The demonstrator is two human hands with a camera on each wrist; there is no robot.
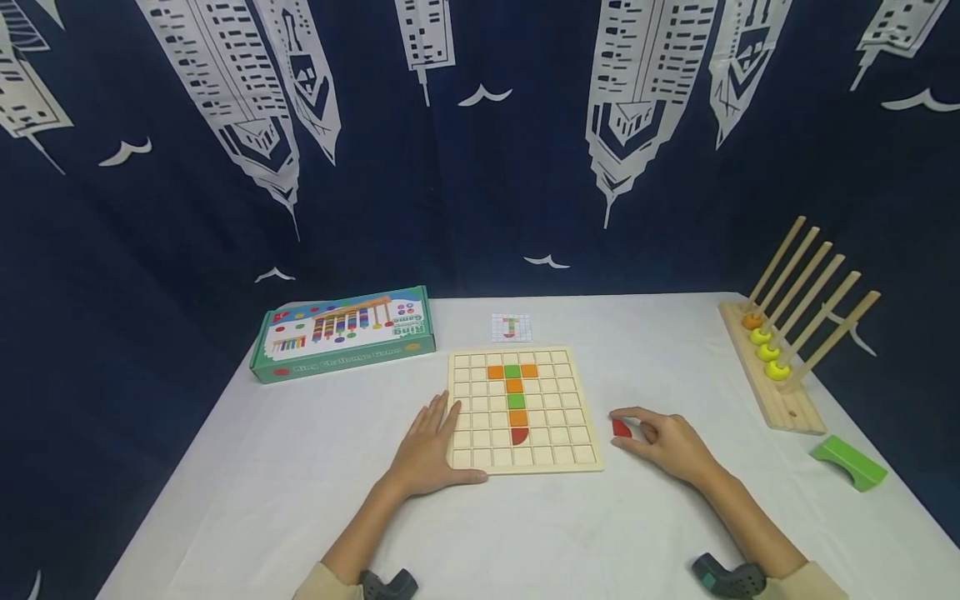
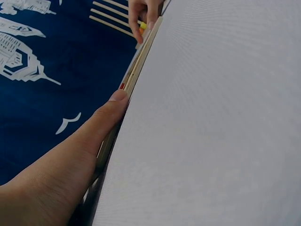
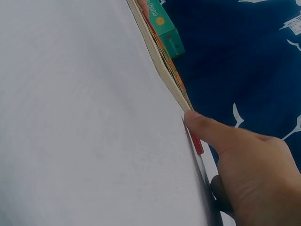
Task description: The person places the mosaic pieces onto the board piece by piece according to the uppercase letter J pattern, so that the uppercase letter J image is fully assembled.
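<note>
A wooden grid board (image 1: pixel 472 458) lies flat on the white table. Orange and green square tiles form a T on it, with a red quarter-round tile (image 1: pixel 519 436) at the foot of the stem. My left hand (image 1: pixel 427 454) rests at the board's lower left corner, fingers spread along the left side and thumb by the front edge; the left wrist view has that thumb (image 2: pixel 101 120) against the edge. Right of the board, my right hand (image 1: pixel 667 442) pinches a second red tile (image 1: pixel 621 428) between thumb and forefinger, low over the table. Its red edge (image 3: pixel 196 143) shows under the thumb in the right wrist view.
Behind the board lies a small pattern card (image 1: pixel 512 328). A green game box (image 1: pixel 341 358) stands at the back left. On the right are a wooden peg rack (image 1: pixel 795 412) with orange and yellow rings and a green arch block (image 1: pixel 850 462).
</note>
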